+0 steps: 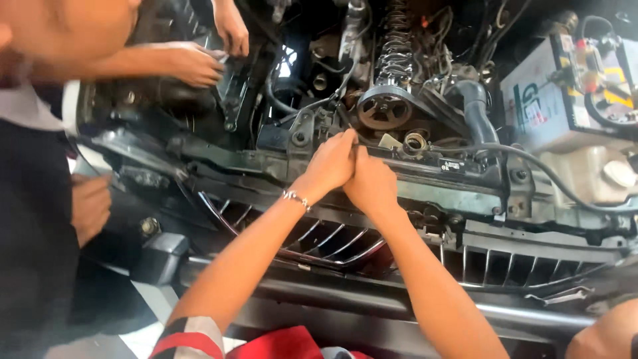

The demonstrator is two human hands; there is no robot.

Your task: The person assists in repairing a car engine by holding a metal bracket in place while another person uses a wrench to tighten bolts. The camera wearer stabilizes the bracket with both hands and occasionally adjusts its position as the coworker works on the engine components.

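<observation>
Red sleeve (279, 346) nearest; left hand (330, 165) and right hand (369, 183) clenched together, gripping thin tool (372, 143) beside pulley (384, 110), over radiator support (425, 174)

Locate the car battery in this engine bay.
In the head view, the pale battery sits at the upper right, right of the black hose and well clear of both hands.

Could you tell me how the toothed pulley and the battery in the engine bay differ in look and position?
The toothed pulley is round, dark and rusty; the battery is a boxy, pale case. The pulley sits just above the left hand and right hand; the battery sits far right. Both lie behind the front crossmember.
</observation>
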